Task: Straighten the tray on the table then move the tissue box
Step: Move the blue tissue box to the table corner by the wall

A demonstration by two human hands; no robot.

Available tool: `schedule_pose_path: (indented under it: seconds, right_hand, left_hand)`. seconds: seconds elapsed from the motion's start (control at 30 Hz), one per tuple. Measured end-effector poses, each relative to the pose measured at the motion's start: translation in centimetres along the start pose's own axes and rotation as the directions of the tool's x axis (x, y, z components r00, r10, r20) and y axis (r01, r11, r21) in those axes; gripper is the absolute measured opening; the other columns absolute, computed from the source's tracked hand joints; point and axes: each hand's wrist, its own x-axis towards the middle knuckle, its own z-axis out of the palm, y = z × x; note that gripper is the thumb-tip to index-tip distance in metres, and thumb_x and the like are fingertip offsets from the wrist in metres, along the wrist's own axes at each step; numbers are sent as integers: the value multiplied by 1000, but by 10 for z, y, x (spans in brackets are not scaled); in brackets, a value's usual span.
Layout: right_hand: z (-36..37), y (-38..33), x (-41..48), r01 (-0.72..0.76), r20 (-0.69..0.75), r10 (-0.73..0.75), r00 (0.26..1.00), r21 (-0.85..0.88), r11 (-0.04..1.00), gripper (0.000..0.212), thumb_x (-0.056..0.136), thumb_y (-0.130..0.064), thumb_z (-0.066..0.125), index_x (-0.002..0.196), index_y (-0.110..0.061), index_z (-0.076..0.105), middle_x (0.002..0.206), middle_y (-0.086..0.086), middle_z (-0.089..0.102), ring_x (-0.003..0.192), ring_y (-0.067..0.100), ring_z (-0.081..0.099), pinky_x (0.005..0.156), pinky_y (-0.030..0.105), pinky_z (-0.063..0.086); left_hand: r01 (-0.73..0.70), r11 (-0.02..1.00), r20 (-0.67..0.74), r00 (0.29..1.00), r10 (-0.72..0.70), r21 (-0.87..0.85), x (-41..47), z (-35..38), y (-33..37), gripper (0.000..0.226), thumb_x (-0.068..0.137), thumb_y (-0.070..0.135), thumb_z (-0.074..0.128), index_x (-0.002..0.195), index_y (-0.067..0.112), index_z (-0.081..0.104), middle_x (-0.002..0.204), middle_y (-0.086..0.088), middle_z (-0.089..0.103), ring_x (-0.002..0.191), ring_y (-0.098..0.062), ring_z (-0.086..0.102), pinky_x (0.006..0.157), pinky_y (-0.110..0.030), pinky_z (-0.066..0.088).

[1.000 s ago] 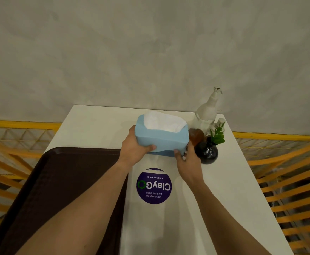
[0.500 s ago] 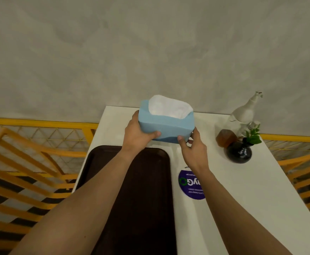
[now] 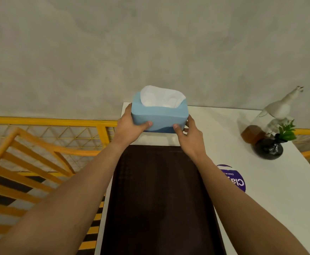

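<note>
blue tissue box (image 3: 159, 116) clamped by left hand (image 3: 130, 126) and right hand (image 3: 191, 138); lower level onto far counter (image 3: 214, 122), clear of tray (image 3: 159, 199).

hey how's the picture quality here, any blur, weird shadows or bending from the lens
Head view: soft, even lighting with no harsh glare; the tissue box throws a faint shadow on the table just below it, and the black vase shades the bottle side. Wide-angle distortion stretches both forearms at the bottom edge and tilts the spray bottle. The tray is dark, with little detail visible.
</note>
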Motion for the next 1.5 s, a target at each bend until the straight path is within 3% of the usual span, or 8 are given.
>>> schedule_pose_path:
  seconds: [0.23, 0.37, 0.53, 0.9, 1.07, 1.23, 1.37, 1.5]
  right_hand:
    - [31, 6, 30, -12, 58, 13, 998, -18, 1000, 73, 92, -64, 56, 152, -33, 29, 139, -7, 58, 118, 19, 60, 80, 7, 38]
    - [48, 20, 50, -38, 93, 41, 995, -33, 999, 75, 92, -63, 57, 154, -30, 29, 140, -3, 58, 118, 22, 61, 87, 22, 43]
    - [68, 37, 74, -44, 105, 48, 993, -38, 998, 74, 93, -61, 57, 154, -30, 28, 139, -2, 59, 116, 23, 61, 85, 21, 42]
    - [115, 45, 108, 15, 193, -3, 981, -59, 998, 67, 95, -61, 55, 149, -28, 35, 138, -2, 59, 105, 14, 63, 77, 13, 41]
    - [100, 44, 122, 36, 176, -24, 984, -66, 997, 66, 96, -59, 54, 151, -28, 34, 137, -6, 59, 97, 6, 60, 69, 1, 37]
    - [98, 48, 122, 23, 166, -14, 986, -55, 998, 68, 96, -62, 51, 152, -28, 33, 133, -4, 62, 103, 13, 62, 75, 12, 39]
    - [97, 49, 123, 20, 154, -10, 988, -62, 998, 69, 96, -62, 51, 152, -25, 33, 132, -2, 62, 109, 19, 64, 72, 7, 38]
    - [98, 50, 124, 33, 142, -21, 990, -82, 996, 68, 97, -60, 51, 150, -22, 34, 131, 2, 63, 109, 24, 65, 76, 20, 43]
  left_hand:
    - [16, 999, -6, 1000, -16, -47, 26, -3, -29, 80, 77, 34, 86, 144, 27, 42, 127, 9, 56, 111, -11, 55, 75, -8, 48]
    - [29, 999, -1, 1000, -29, -31, 46, 1, -49, 81, 76, 35, 87, 143, 26, 43, 127, 7, 58, 111, -12, 56, 75, -9, 47]
    - [37, 999, 0, 999, -37, -39, 69, 5, -68, 85, 75, 34, 87, 146, 25, 41, 131, 7, 57, 115, -13, 55, 91, -29, 51]
    - [79, 997, 14, 997, -79, 25, 103, -24, -119, 98, 71, 36, 90, 151, 29, 35, 128, 15, 51, 114, -9, 51, 75, -8, 40]
    - [112, 990, 126, 984, -123, 88, 111, -27, -120, 113, 71, 19, 90, 158, 38, 20, 134, 11, 52, 122, -11, 49, 94, -28, 43]
    - [85, 976, 199, 972, -126, 203, 111, -24, -120, 119, 77, 9, 81, 159, 43, 2, 145, -8, 57, 133, -27, 55, 90, -30, 48]
    - [63, 967, 204, 972, -115, 245, 114, -25, -119, 115, 79, 11, 79, 159, 42, 3, 143, -11, 59, 125, -32, 60, 89, -31, 46]
    - [91, 966, 199, 970, -141, 240, 118, -25, -119, 107, 81, 19, 81, 161, 31, 11, 144, -10, 59, 129, -31, 58, 102, -41, 46]
